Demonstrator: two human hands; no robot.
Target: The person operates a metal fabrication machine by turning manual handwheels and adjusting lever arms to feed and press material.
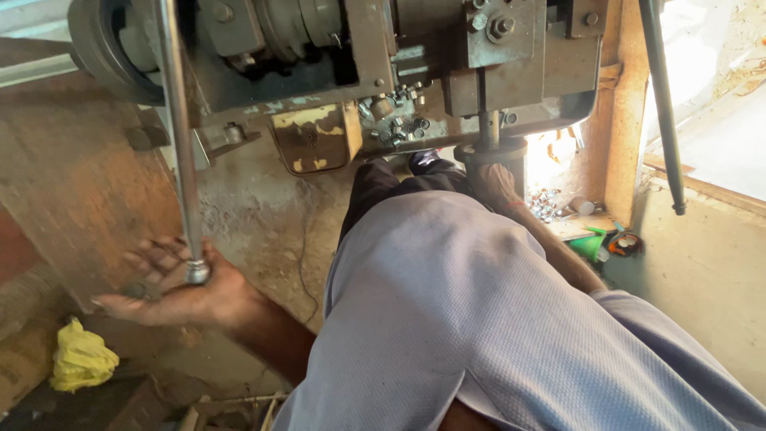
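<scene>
**Left palm open under the lever knob, right hand up at the press spindle**

Your left hand [171, 286] lies spread, palm up, fingers fanned toward the worn brown wall. A few small dark metal pieces [137, 291] rest loose on the palm near the fingers; nothing is gripped. Right at the base of your thumb sits the rounded steel knob [197, 272] that ends the long shiny steel lever rod [177, 128]; the knob touches or just clears the palm, I cannot tell which. The rod runs steeply up to the top edge of the view, in front of the machine.

Your right hand [496, 185] reaches far forward, past your pale lilac shirt sleeve [479, 319], up to the dark round collar [488, 152] below the vertical spindle [488, 124] of the grey, grimy metal press machine [375, 64]. The hand lies against that collar, but whether its fingers are closed on anything is hidden from here.

Beside the spindle, a heap of small shiny metal nuts [399, 120] sits on the machine's ledge. To the left of them hangs a chipped yellowish metal plate [313, 137]. Further right, a second dark rod [661, 104] slants down along a wooden post [626, 120]. More small bright parts [544, 201] lie beside a green plastic object [592, 243]. Down at the lower left, a crumpled yellow cloth [80, 357] lies on the dusty floor.
</scene>
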